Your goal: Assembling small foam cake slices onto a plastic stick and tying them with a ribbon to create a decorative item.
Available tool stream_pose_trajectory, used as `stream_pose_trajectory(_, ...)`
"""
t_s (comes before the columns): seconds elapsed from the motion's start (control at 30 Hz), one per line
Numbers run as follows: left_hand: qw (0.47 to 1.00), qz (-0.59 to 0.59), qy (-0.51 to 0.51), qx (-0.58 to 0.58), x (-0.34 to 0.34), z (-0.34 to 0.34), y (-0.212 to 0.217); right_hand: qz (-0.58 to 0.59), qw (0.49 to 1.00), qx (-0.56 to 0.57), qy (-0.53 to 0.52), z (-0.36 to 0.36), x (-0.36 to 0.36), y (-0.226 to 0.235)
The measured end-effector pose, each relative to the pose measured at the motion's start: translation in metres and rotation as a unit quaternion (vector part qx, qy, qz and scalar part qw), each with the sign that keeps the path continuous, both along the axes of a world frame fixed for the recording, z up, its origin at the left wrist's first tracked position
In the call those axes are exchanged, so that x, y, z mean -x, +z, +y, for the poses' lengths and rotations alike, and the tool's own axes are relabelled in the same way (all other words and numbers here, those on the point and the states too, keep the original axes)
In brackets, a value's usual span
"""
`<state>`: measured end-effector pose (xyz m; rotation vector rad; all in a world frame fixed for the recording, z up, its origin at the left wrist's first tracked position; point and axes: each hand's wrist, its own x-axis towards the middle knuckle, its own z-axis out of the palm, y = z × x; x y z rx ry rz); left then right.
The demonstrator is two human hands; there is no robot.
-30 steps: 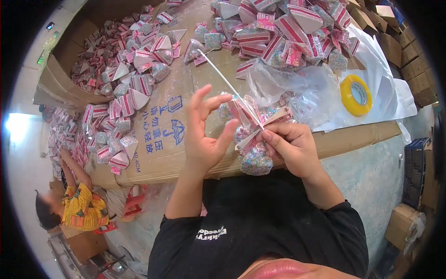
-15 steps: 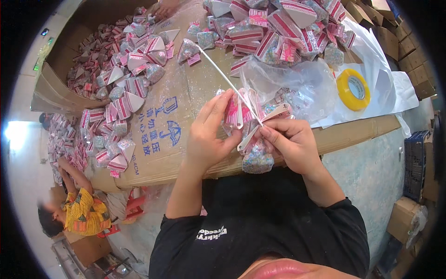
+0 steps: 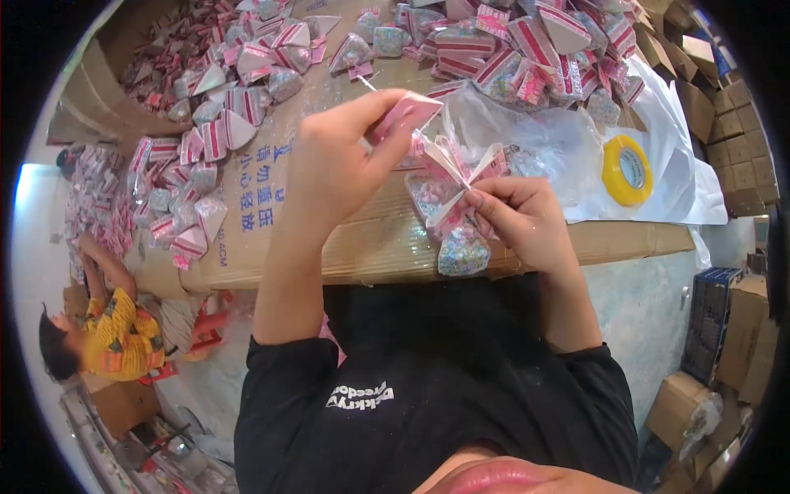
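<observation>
My left hand is raised over the cardboard and closed, pinching a pink card tag between fingers and thumb. The tip of a thin white strip shows above this hand; the hand covers the part below it. My right hand is closed on the gathered white ends of a bundle of pouches, where several pink and white tags fan out. Below the pinch hangs a clear pouch of pale, multicoloured beads or granules. Any thing inside my right fist is hidden.
Similar striped pouches lie heaped at the back, and more spill from a large carton at the left. Clear plastic film and a yellow tape roll lie right. Another person in a yellow top works at far left.
My left hand has risen away from the bundle and now holds a pink tag. The long white strip is mostly covered by it. My right hand keeps its pinch; the view has shifted slightly.
</observation>
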<state>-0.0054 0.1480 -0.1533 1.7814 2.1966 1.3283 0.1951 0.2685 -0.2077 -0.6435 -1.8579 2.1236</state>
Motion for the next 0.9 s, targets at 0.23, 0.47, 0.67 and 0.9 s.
stream_pose_trajectory(0.23, 0.994, 0.09, -0.054, -0.007, 0.004, 0.007, 0.011, -0.019, 0.998, -0.058, 0.028, 0.024, 0.009, 0.031)
stream_pose_trajectory(0.47, 0.994, 0.078, -0.05, -0.066, 0.01, -0.004, 0.014, 0.029, 0.995, -0.084, 0.039, 0.046, 0.02, 0.056)
stream_pose_trajectory(0.67, 0.986, -0.08, -0.062, -0.135, 0.02, -0.005, 0.009, 0.052, 0.988, -0.115, 0.083, 0.065, 0.029, 0.078)
stream_pose_trajectory(0.9, 0.967, -0.113, -0.031, -0.225, 0.027, -0.009, 0.01, -0.001, 0.967, -0.223, 0.125, 0.063, 0.042, 0.099)
